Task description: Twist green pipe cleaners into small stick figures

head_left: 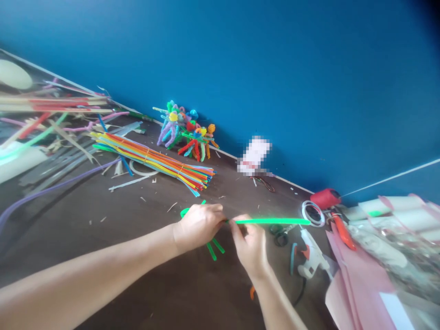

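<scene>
green pipe cleaner, slender, straight

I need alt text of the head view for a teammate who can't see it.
Left hand and right hand grip green pipe cleaners over a dark table. Beyond are a multicoloured bundle and fuzzy figures near a blue wall.

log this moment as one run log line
left hand: closed on green pipe cleaners; right hand: pinching green strip; multicolored bundle: on table, beyond hands; glue gun: right of right hand
</scene>
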A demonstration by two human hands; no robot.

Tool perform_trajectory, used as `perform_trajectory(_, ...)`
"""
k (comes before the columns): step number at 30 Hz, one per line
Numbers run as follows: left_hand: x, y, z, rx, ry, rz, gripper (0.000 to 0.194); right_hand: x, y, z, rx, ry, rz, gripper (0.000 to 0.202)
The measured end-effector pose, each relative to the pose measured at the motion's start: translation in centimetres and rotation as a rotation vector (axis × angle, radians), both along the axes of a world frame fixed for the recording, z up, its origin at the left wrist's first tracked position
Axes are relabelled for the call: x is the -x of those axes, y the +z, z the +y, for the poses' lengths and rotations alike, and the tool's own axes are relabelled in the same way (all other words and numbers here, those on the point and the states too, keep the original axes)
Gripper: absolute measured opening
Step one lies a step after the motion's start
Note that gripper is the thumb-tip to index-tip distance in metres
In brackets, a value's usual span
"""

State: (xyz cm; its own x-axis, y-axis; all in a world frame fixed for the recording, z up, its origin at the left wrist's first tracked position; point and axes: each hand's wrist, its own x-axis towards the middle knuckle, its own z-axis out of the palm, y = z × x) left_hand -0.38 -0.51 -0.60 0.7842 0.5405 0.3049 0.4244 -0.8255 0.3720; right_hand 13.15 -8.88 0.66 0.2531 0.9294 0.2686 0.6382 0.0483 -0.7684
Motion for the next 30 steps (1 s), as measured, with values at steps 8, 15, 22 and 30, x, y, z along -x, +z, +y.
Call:
perform_trajectory(8,0.2,-0.2,0.2,-0.015,-0.255,-0.259,0.021,-0.9,-1.2,0.9,0.177,-0.109,0.609,0.021)
perform_trajectory(15,-0.1,-0.4,-0.2,0.164,-0.084,-0.401,0.013,-0.4,-1.6,1.1,0.195,-0.077,0.872,0.022)
perform_trajectory(22,-0.2,-0.4,0.2,0.212,0.026,-0.369,0.015,0.0,-0.7,0.8,0.06,-0.075,0.294,0.022)
perform_trajectory(30,0.0,-0.7,0.3,0.107,0.07,-0.255,0.017,0.3,-0.5,0.0,0.018,0.013,-0.037,0.016)
